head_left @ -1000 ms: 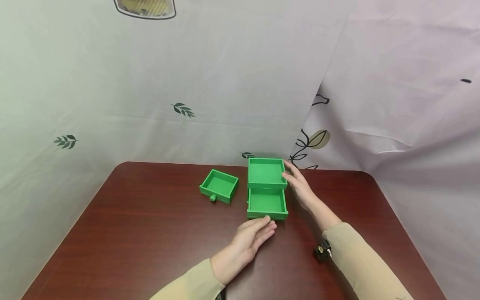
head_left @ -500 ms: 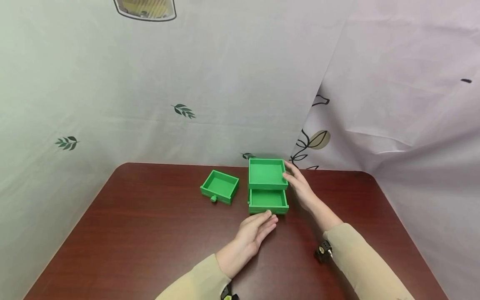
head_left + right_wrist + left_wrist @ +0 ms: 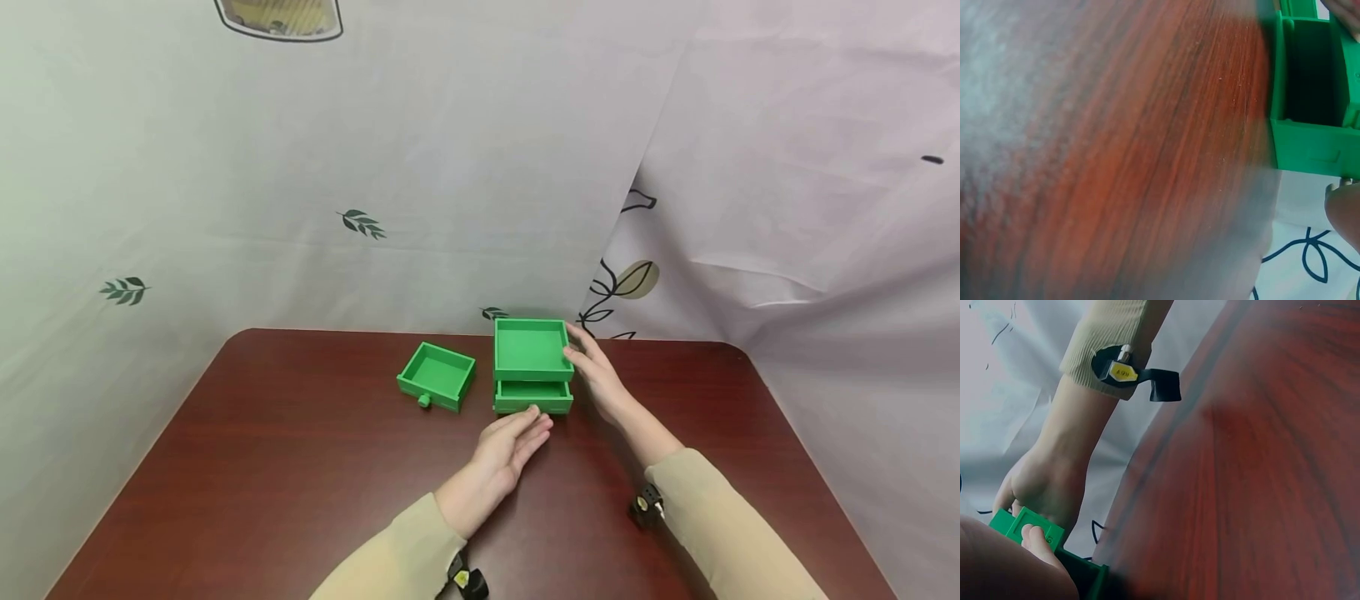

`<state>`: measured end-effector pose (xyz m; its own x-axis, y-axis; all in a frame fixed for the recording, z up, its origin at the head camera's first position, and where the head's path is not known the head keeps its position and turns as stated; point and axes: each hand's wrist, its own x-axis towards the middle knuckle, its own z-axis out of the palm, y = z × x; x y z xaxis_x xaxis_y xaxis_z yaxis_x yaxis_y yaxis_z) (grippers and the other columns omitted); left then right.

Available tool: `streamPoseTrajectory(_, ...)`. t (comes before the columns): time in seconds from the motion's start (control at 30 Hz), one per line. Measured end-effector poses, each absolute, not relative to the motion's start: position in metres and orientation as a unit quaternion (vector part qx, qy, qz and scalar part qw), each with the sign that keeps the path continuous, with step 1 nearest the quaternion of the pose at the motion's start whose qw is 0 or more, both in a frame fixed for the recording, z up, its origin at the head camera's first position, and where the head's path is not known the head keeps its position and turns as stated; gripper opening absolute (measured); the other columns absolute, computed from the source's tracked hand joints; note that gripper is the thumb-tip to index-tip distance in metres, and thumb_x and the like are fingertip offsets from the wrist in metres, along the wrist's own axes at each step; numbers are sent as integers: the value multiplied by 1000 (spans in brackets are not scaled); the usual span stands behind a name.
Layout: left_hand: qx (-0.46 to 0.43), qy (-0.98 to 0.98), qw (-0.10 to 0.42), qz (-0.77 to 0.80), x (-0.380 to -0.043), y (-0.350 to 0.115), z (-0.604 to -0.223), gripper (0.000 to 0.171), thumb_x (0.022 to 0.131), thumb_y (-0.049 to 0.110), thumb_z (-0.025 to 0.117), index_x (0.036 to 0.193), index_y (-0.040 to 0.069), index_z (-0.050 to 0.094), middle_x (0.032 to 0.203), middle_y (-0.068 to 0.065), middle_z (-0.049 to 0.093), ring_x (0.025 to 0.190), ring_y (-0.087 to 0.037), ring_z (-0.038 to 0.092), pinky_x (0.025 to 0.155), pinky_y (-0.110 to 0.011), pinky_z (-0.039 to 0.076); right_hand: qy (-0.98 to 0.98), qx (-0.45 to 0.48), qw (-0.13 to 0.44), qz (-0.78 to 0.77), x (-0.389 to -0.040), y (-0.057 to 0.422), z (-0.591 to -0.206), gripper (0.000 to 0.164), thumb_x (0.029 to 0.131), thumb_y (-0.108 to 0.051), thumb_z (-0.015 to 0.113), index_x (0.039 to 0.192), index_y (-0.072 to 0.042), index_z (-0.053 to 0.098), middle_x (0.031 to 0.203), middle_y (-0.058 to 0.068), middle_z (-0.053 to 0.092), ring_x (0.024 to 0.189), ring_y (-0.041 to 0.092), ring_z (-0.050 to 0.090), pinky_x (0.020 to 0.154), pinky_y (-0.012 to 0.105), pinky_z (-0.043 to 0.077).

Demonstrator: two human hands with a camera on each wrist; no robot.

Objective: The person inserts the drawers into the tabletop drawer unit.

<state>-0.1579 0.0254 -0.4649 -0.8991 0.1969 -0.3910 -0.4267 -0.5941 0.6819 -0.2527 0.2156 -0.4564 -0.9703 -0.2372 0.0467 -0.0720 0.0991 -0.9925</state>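
Dark red table [image 3: 315, 475], patterned cloth [image 3: 465, 150] behind.
Left hand [image 3: 498, 458], fingers extended, touches a partly open green drawer [image 3: 517, 405]; right hand [image 3: 597, 372], fingers relaxed, rests against the box [image 3: 531, 347]. Another drawer [image 3: 438, 373] lies beyond the left hand, leftward.

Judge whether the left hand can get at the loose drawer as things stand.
Probably yes: the loose drawer lies ahead and left of the left hand, with nothing between them, though that hand is at the other drawer.
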Motion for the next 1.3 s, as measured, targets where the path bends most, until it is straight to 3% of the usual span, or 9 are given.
streamPoseTrajectory(0.23, -145, 409, 173, 884, -167, 28, -464, 26, 105, 3, 66, 127, -10, 65, 96, -6, 78, 89, -11, 77, 95, -28, 66, 735, -104, 59, -667, -251, 216, -458, 60, 115, -18, 40, 169, -4, 19, 166, 27, 33, 130, 5, 47, 100, 8, 46)
streamPoseTrajectory(0.33, -145, 407, 171, 885, -171, 28, -464, 27, 105, 4, 66, 128, -10, 64, 96, -6, 78, 88, -11, 77, 94, -27, 66, 731, -108, 57, -671, -252, 216, -458, 60, 115, -18, 40, 168, -3, 19, 166, 27, 33, 128, 2, 48, 100, 9, 47)
streamPoseTrajectory(0.7, -151, 410, 166, 884, -183, 29, -464, 33, 105, 7, 67, 133, -10, 62, 96, -6, 77, 90, -12, 77, 98, -29, 65, 735, -103, 46, -669, -254, 214, -459, 60, 114, -16, 41, 168, -2, 19, 170, 24, 27, 152, 35, 34, 107, 12, 37)
streamPoseTrajectory(1.13, -151, 404, 164, 887, -187, 29, -466, 29, 105, 6, 67, 131, -8, 64, 98, -7, 78, 89, -12, 77, 99, -30, 65, 735, -99, 52, -669, -253, 213, -460, 61, 114, -17, 42, 168, -3, 19, 168, 26, 31, 151, 35, 35, 102, 6, 40)
streamPoseTrajectory(1.3, -157, 401, 175, 885, -187, 28, -465, 34, 105, 8, 67, 135, -9, 63, 117, -18, 78, 92, -13, 77, 103, -31, 64, 736, -98, 53, -668, -252, 214, -460, 60, 114, -17, 41, 169, -4, 19, 169, 25, 31, 151, 35, 35, 103, 7, 39)
